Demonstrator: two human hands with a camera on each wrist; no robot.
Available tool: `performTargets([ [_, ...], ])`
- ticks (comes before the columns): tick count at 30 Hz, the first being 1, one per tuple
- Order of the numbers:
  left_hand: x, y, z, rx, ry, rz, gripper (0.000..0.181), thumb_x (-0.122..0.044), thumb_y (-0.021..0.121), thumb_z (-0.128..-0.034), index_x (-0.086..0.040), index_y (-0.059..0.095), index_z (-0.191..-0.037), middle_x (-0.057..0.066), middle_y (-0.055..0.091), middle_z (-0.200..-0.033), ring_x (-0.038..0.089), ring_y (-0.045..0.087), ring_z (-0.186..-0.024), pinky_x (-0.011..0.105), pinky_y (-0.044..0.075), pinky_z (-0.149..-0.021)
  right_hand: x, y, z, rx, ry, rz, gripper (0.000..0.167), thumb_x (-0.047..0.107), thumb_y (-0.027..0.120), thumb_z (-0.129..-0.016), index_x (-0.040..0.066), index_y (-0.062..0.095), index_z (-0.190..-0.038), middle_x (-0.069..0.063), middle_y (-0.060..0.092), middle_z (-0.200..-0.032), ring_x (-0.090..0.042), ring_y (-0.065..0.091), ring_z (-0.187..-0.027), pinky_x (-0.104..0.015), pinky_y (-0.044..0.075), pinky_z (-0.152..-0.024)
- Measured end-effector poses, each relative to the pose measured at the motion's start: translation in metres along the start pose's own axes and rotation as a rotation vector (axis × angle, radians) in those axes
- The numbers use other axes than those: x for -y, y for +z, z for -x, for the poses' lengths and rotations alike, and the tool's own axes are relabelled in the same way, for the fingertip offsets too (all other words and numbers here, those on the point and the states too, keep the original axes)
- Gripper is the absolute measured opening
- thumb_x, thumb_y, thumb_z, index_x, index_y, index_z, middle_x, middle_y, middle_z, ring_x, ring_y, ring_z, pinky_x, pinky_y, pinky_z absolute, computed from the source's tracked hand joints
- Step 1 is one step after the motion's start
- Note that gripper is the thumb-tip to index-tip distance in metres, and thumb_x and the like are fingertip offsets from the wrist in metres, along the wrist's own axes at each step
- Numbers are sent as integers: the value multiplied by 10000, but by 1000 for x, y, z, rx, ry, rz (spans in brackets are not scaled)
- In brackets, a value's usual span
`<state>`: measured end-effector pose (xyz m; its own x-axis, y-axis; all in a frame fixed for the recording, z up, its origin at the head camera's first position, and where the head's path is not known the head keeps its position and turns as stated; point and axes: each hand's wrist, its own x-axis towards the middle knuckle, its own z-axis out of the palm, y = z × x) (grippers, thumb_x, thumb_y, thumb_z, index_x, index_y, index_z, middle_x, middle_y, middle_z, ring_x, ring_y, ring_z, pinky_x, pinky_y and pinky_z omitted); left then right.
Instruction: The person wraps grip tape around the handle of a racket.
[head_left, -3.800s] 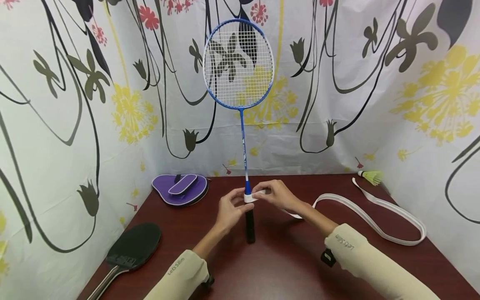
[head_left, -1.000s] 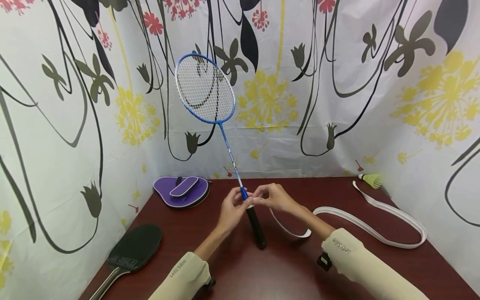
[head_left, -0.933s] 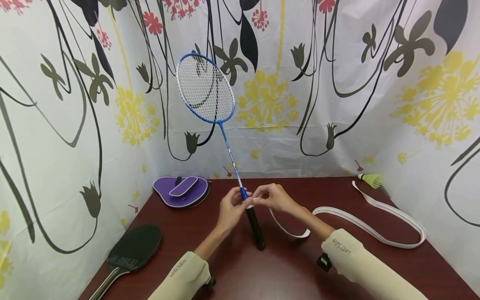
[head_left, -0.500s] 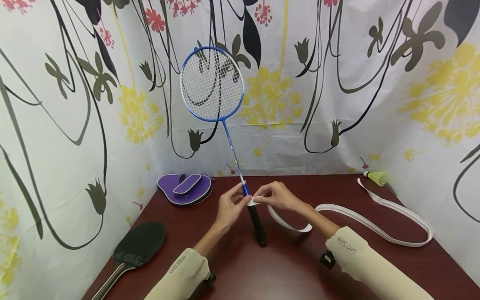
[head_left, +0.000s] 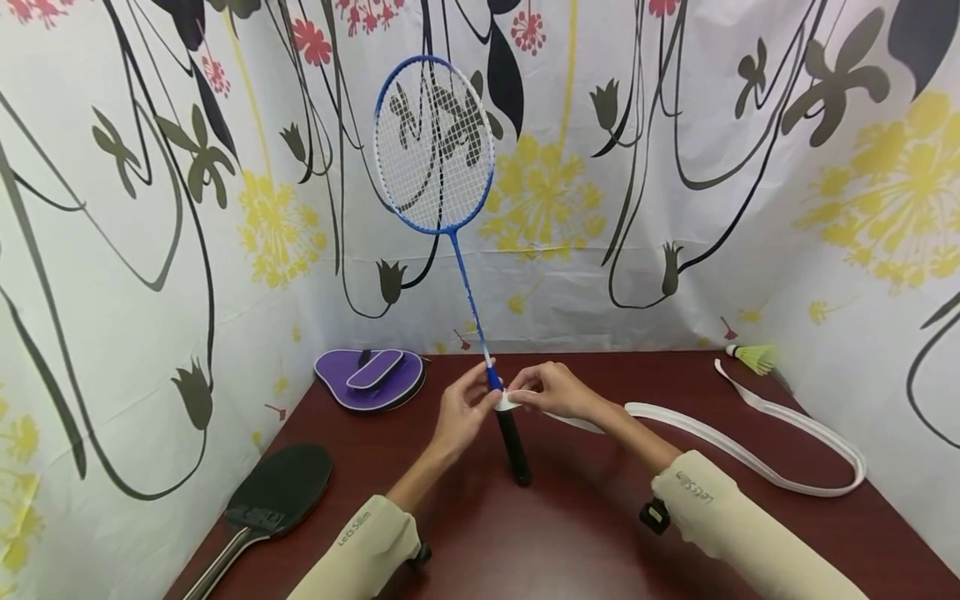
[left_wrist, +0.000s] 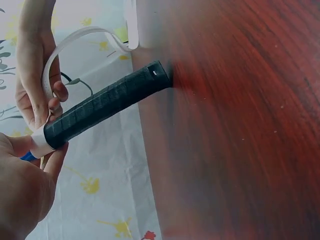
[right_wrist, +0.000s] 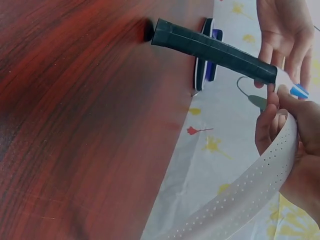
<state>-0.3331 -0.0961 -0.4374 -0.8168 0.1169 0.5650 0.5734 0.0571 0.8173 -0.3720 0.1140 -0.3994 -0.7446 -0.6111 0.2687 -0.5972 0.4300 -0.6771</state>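
Racket (head_left: 469, 292): tilted, pinched by left grip (head_left: 459, 414), handle (head_left: 513, 446) below it.
Tape (right_wrist: 252, 185): from handle top to right grip (head_left: 551, 390), pinched, trailing right.

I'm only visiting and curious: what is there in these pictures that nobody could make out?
Handle end of the black paddle: head view, cut off by the bottom edge.
Part of the white strip: head view, hidden behind the right forearm; right wrist view, it runs off the bottom edge.
Lettering on the racket shaft: head view, too small to read.
Inside of the purple case: head view, hidden by its cover.
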Motion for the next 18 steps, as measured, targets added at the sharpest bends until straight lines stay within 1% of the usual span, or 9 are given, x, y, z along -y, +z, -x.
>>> performTargets([
  [2,-2,0,-2,10,-6,-7,525,85,687,-946,-30,583,-1448,296,687,-1139,400,695,-1053,384,578,-934,-1,0,-1,-8,-3,6,123,226,745,-983,108,775,-997,-91,729,-753,-231,664,-638,-236,474,-530],
  [4,-2,0,-3,14,-13,-10,532,93,682,-944,-34,581,-1450,292,693,-1141,396,691,-1058,319,575,-918,-2,1,-2,-19,-12,17,130,242,749,-979,116,778,-994,-49,735,-763,-161,652,-642,-235,468,-539],
  [7,-1,0,-4,21,-30,5,534,118,664,-938,-16,574,-1447,300,695,-1154,405,682,-1074,234,564,-874,-4,2,-2,-35,-24,23,129,255,757,-972,130,783,-989,7,750,-797,-103,646,-667,-233,468,-556],
  [9,0,0,-4,20,-35,15,515,129,656,-934,4,579,-1428,308,695,-1157,410,677,-1081,210,559,-864,-4,3,-2,-46,-33,31,124,259,765,-966,138,788,-983,31,759,-820,-75,640,-678,-231,470,-567],
  [11,1,1,-5,10,-40,18,470,114,664,-940,16,596,-1395,305,699,-1151,394,681,-1082,212,566,-859,-5,4,-2,-56,-45,40,121,262,771,-961,143,790,-971,57,758,-822,-61,625,-669,-231,461,-564],
  [13,1,2,-6,-12,-45,1,410,57,695,-951,9,625,-1352,266,720,-1126,344,698,-1064,223,577,-855,-6,4,-2,-68,-61,55,117,267,776,-957,152,793,-957,71,756,-817,-52,610,-654,-230,450,-558],
  [15,2,3,-7,-45,-51,-33,361,-15,737,-952,-14,661,-1305,200,750,-1082,272,717,-1027,233,585,-852,-7,4,-3,-80,-72,67,117,275,780,-952,160,794,-939,46,760,-806,-59,594,-628,-229,435,-545],
  [18,1,4,-10,-107,-67,-86,314,-95,793,-927,-68,720,-1231,109,782,-1006,184,737,-943,236,591,-836,-9,4,-4,-98,-87,82,115,288,788,-944,176,795,-914,25,762,-802,-88,591,-610,-226,426,-534],
])
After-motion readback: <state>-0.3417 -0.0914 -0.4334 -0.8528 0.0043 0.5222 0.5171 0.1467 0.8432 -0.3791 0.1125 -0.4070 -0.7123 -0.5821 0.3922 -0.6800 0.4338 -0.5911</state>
